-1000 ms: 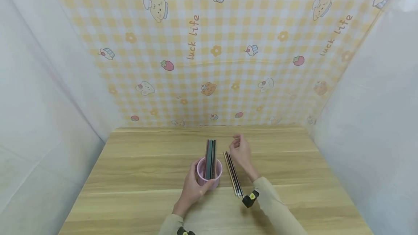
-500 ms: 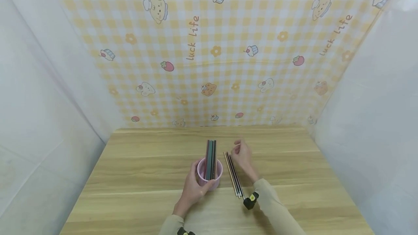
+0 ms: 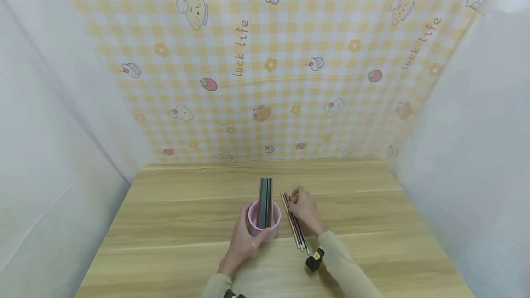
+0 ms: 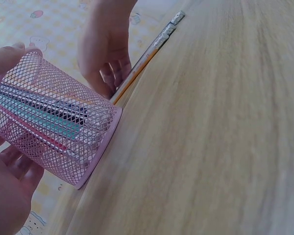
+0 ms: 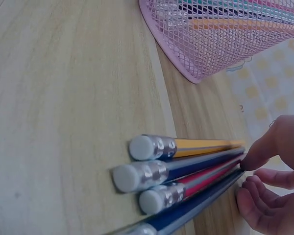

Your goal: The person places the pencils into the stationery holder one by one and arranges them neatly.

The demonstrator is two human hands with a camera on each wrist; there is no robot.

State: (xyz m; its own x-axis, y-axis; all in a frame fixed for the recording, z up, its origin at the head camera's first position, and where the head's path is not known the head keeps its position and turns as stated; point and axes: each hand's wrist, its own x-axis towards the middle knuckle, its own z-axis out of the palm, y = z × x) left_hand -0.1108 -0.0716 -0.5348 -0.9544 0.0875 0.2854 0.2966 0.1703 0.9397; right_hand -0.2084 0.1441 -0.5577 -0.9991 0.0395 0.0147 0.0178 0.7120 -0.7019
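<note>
My left hand [image 3: 241, 242] grips a pink mesh pen cup [image 4: 95, 142] that stands on the table, thumb and fingers on either side of it. Several pencils [image 3: 265, 197], among them teal, red and dark ones, rise out of the cup. To its right lie several more pencils with white erasers, including a yellow pencil [image 5: 201, 145] and a red pencil [image 5: 208, 176], roughly side by side. Above their far ends is my right hand [image 3: 305, 209]. Its thumb and a finger pinch the far end of the outermost dark blue pencil [image 5: 193, 203]; the other fingers curl beneath.
A wooden table [image 3: 186, 224] carries everything. Behind it hangs a yellow checked cloth [image 3: 232, 118] with cartoon prints. Pale sheets [image 3: 54, 151] close off both sides.
My right hand has come down and toward me onto the loose pencils, its fingers closing at their far ends. The left hand keeps its hold on the pen cup.
</note>
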